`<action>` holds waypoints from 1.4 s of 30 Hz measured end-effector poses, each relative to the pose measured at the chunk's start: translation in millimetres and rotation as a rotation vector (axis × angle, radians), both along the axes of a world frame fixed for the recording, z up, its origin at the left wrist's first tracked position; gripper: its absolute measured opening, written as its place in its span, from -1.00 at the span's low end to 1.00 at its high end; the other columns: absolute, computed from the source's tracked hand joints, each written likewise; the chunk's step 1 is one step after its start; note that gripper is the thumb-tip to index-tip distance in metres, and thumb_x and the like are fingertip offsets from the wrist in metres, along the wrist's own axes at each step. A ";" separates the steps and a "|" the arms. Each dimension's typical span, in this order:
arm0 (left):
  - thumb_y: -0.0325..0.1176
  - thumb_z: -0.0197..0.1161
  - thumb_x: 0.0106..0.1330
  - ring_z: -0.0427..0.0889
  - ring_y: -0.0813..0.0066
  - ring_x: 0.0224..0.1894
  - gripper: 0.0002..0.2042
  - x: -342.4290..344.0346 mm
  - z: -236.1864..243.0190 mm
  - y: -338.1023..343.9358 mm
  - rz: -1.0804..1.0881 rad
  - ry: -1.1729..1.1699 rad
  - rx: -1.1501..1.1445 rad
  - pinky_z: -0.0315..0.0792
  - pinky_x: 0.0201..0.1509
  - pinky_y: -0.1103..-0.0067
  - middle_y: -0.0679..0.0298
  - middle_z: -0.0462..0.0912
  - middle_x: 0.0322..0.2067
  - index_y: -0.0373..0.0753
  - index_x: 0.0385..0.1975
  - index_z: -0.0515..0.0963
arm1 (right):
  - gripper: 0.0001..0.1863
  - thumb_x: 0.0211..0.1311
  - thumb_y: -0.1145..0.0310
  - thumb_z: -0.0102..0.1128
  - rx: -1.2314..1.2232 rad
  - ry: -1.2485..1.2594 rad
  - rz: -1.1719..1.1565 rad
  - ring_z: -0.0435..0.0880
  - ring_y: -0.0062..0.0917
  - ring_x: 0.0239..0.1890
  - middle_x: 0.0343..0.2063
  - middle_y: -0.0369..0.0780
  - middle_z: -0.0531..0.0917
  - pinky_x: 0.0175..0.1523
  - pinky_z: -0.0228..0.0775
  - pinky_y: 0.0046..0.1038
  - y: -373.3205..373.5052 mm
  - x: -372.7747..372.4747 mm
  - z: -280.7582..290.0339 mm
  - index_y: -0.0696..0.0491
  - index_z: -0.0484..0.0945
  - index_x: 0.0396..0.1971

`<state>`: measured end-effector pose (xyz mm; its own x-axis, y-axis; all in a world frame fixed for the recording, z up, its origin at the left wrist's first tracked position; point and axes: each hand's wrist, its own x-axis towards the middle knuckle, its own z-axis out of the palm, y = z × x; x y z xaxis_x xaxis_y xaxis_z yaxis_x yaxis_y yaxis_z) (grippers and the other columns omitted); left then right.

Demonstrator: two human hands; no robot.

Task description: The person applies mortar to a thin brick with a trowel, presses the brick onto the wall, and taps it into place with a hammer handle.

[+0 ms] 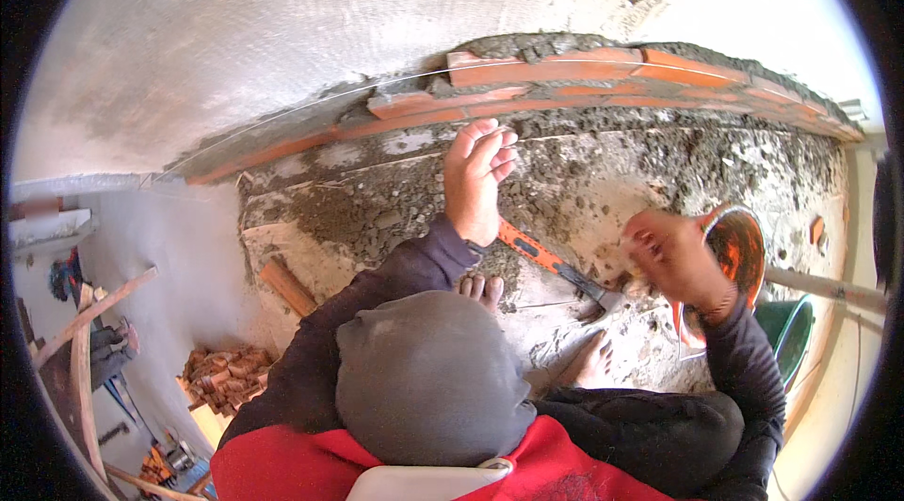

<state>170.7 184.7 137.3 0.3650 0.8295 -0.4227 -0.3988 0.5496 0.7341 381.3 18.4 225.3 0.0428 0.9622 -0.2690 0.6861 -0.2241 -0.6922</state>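
My left hand is raised in front of a low brick wall, its fingers bent and slightly apart, with nothing plainly visible in them. Grey mortar covers the top of the wall, and a taut white string runs along its face. My right hand, smeared by motion, has its fingers curled beside an orange bucket; whether it holds anything cannot be made out. Between my hands a hammer with an orange and black handle lies on the floor near my bare feet.
Loose mortar is spread along the wall's foot. A green bucket stands at right, near a wooden pole. One brick lies to the left, and a brick pile sits further back. Wooden poles lean at far left.
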 end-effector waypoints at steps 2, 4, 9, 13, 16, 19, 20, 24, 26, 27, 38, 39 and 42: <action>-0.30 0.11 0.37 0.55 0.58 -0.22 -0.79 -11.5 1.3 -1.0 -0.125 0.046 0.061 0.43 -0.08 0.61 0.30 0.62 -0.23 -0.17 -0.06 0.47 | -0.89 0.19 0.45 0.20 -0.037 -0.077 -0.208 0.65 -0.41 -0.44 -0.52 -0.13 0.62 -0.30 0.47 -0.40 -2.7 18.0 38.6 0.17 0.55 -0.35; -0.26 0.03 0.42 0.58 0.51 -0.17 -0.71 -23.8 8.8 -1.5 -0.464 -0.006 0.211 0.44 -0.02 0.55 0.21 0.64 -0.19 -0.28 0.01 0.46 | -0.92 0.16 0.51 0.19 0.021 -0.207 -0.301 0.63 -0.46 -0.43 -0.47 -0.10 0.61 -0.25 0.46 -0.47 -25.9 51.2 53.2 0.17 0.56 -0.35; 0.03 -0.01 0.41 0.57 0.23 0.05 -0.45 -41.5 54.7 7.5 -1.288 -0.631 0.328 0.41 0.11 0.36 -0.03 0.58 0.00 -0.41 0.04 0.49 | -0.72 0.04 0.33 0.32 -0.392 -0.892 -0.280 0.58 -0.14 -0.21 -0.33 -0.08 0.59 -0.11 0.41 -0.20 -162.1 112.7 52.8 0.13 0.52 -0.27; 0.22 0.15 0.20 0.50 -0.15 0.11 -0.26 -32.7 90.8 22.0 -1.514 -1.017 0.580 0.34 0.18 0.20 -0.27 0.47 0.08 -0.44 0.08 0.49 | -0.62 -0.09 0.30 0.42 -0.625 -0.764 -0.370 0.58 -0.10 -0.17 -0.29 -0.05 0.59 -0.11 0.39 -0.12 -196.7 102.9 40.1 0.10 0.46 -0.30; 0.09 0.22 0.14 0.49 -0.22 0.10 -0.34 -33.3 116.5 26.3 -1.607 -0.831 0.687 0.35 0.17 0.14 -0.30 0.46 0.07 -0.42 0.03 0.52 | -0.62 -0.08 0.33 0.42 -0.585 -0.782 -0.395 0.58 -0.11 -0.17 -0.31 -0.05 0.59 -0.11 0.39 -0.11 -193.4 98.0 34.4 0.10 0.43 -0.30; 0.00 0.23 0.08 0.50 -0.26 0.05 -0.41 -20.7 117.9 18.3 -1.645 -0.776 0.672 0.38 0.12 0.07 -0.34 0.48 0.02 -0.37 -0.01 0.55 | -0.67 -0.06 0.38 0.39 -0.583 -0.748 -0.484 0.58 -0.10 -0.18 -0.33 -0.06 0.56 -0.13 0.40 -0.11 -203.0 107.0 25.4 0.10 0.44 -0.32; 0.01 0.23 0.08 0.50 -0.26 0.05 -0.41 -18.1 110.9 14.9 -1.619 -0.788 0.631 0.38 0.12 0.07 -0.34 0.48 0.02 -0.37 -0.01 0.54 | -0.68 -0.06 0.39 0.39 -0.566 -0.742 -0.456 0.57 -0.10 -0.18 -0.33 -0.06 0.56 -0.12 0.40 -0.12 -208.9 104.9 30.6 0.10 0.45 -0.33; 0.02 0.16 0.08 0.51 -0.24 0.04 -0.39 -19.2 98.5 4.4 -1.514 -0.688 0.464 0.36 0.15 0.08 -0.34 0.51 -0.04 -0.39 0.00 0.51 | -0.73 -0.09 0.46 0.33 -0.448 -0.750 -0.443 0.55 -0.12 -0.15 -0.31 -0.08 0.55 -0.10 0.39 -0.15 -225.9 98.0 70.3 0.10 0.48 -0.34; -0.01 0.13 0.08 0.50 -0.24 0.04 -0.40 -24.5 93.8 0.3 -1.453 -0.618 0.357 0.36 0.16 0.08 -0.33 0.52 -0.06 -0.40 -0.01 0.51 | -0.74 -0.08 0.49 0.28 -0.419 -0.749 -0.570 0.55 -0.14 -0.12 -0.28 -0.06 0.55 -0.10 0.38 -0.14 -235.8 96.0 95.1 0.11 0.47 -0.33; -0.03 0.07 0.13 0.50 -0.22 0.05 -0.44 -24.4 92.0 0.2 -1.443 -0.590 0.362 0.36 0.16 0.07 -0.33 0.52 -0.08 -0.42 -0.03 0.51 | -0.73 -0.13 0.55 0.22 -0.347 -0.798 -0.609 0.57 -0.11 -0.19 -0.35 -0.06 0.56 -0.15 0.36 -0.10 -255.9 96.5 97.0 0.09 0.44 -0.33; 0.02 -0.10 0.20 0.58 -0.17 -0.02 -0.33 -54.7 123.0 -15.3 -1.258 0.082 0.099 0.42 0.15 0.16 -0.33 0.56 -0.08 -0.59 -0.02 0.47 | -0.65 -0.15 0.59 0.23 0.116 -0.763 -0.930 0.59 -0.20 -0.24 -0.34 -0.16 0.60 -0.16 0.42 -0.26 -352.1 116.9 -34.2 0.07 0.55 -0.24; 0.01 -0.07 0.22 0.59 -0.10 0.00 -0.34 -49.3 140.9 -15.5 -1.346 0.135 0.224 0.41 0.16 0.21 -0.31 0.55 -0.05 -0.58 0.02 0.44 | -0.70 -0.12 0.58 0.24 0.127 -0.767 -0.920 0.55 -0.19 -0.26 -0.37 -0.17 0.55 -0.18 0.40 -0.25 -353.3 119.2 -44.8 0.08 0.53 -0.28; 0.01 -0.01 0.23 0.59 -0.04 0.02 -0.34 -42.0 189.1 -32.0 -1.296 0.307 0.381 0.40 0.17 0.29 -0.29 0.56 -0.05 -0.57 0.04 0.43 | -0.74 -0.10 0.58 0.23 0.089 -0.776 -0.954 0.53 -0.19 -0.28 -0.39 -0.16 0.51 -0.21 0.38 -0.23 -367.0 127.0 -67.9 0.09 0.51 -0.32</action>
<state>128.7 152.7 326.3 0.8905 0.0545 -0.4517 0.4401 0.1482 0.8856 508.3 -348.6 157.4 0.8574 0.4716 0.2060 0.5097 -0.8336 -0.2131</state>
